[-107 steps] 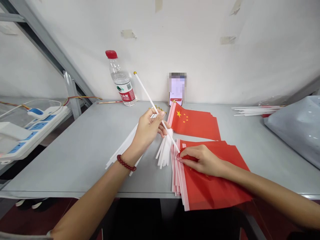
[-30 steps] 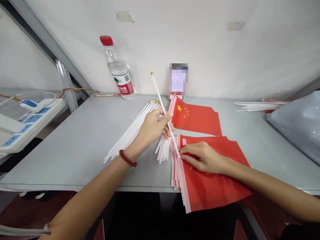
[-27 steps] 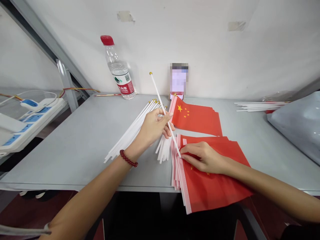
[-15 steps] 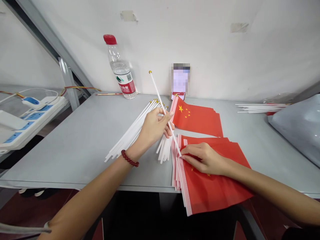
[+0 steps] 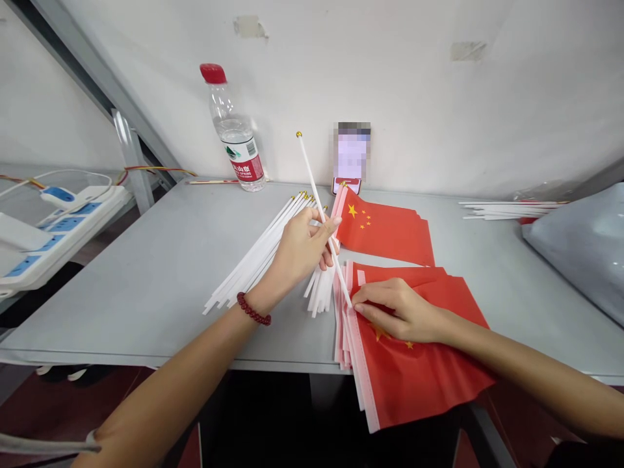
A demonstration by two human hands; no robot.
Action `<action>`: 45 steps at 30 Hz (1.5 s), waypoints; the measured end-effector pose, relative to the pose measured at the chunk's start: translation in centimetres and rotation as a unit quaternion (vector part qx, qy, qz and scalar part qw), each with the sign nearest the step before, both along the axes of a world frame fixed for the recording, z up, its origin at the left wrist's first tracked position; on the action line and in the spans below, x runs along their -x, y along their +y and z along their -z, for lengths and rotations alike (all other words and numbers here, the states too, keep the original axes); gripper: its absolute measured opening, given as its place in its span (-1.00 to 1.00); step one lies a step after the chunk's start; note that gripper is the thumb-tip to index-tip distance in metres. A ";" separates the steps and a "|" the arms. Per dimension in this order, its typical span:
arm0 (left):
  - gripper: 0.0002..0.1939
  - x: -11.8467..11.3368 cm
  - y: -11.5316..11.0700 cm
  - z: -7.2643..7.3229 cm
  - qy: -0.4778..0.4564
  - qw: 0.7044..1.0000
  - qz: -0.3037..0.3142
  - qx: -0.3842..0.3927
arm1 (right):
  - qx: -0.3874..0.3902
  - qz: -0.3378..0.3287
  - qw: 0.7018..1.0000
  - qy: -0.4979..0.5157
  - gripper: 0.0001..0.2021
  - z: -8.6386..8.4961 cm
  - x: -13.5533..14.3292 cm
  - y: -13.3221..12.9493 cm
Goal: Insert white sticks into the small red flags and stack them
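Observation:
Between thumb and fingers, my left hand (image 5: 307, 242) pinches a white flagpole (image 5: 312, 175) with a gold ball on its upper end. The pole slants down to the right, its lower tip at the white hem of a red flag (image 5: 414, 377). My right hand (image 5: 397, 309) pinches that flag by the corner of its hem, right beside the tip. Whether the tip is inside the hem I cannot tell. More red flags lie stacked under it. Behind them rests a flag on poles (image 5: 385, 227), their lower ends fanned below my left hand. Loose white poles (image 5: 258, 260) lie to the left.
A water bottle (image 5: 238, 149) with a red cap and a phone (image 5: 348, 159) stand against the wall. At left is a power strip (image 5: 63, 227) with cables. More white sticks (image 5: 507, 210) and a grey plastic bag (image 5: 585, 240) lie at right.
The pole in my left hand has become slightly more upright, its ball end shifting right. The top flag's lower edge has swung a little down and to the right.

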State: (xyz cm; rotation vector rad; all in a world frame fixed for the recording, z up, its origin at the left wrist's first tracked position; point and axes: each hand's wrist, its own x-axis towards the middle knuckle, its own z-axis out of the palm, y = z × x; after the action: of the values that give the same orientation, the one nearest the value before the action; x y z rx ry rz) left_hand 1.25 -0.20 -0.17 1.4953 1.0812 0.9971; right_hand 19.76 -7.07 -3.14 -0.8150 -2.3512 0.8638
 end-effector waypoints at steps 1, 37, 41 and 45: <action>-0.68 0.0 -0.1 -0.1 -0.003 1.000 0.005 0.000 | 0.011 -0.001 1.000 0.003 -0.81 -0.1 0.1 -0.1; -0.82 0.7 -0.1 -1.1 -0.084 0.992 0.061 0.066 | 0.257 0.026 0.961 0.102 -0.79 -1.1 0.0 0.3; -0.85 0.8 0.0 -1.5 -0.119 0.985 0.090 0.083 | 0.308 0.015 0.943 0.128 -0.78 -1.4 -0.2 0.4; -0.84 1.1 0.2 -1.6 -0.137 0.983 0.091 0.085 | 0.334 0.015 0.929 0.160 -0.78 -1.4 -0.4 0.3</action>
State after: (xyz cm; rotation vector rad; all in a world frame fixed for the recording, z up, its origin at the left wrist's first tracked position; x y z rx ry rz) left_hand 0.15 -0.02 1.46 1.2504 0.7974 0.9267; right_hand 20.19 -6.81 -1.69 -0.8713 -1.7499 1.6854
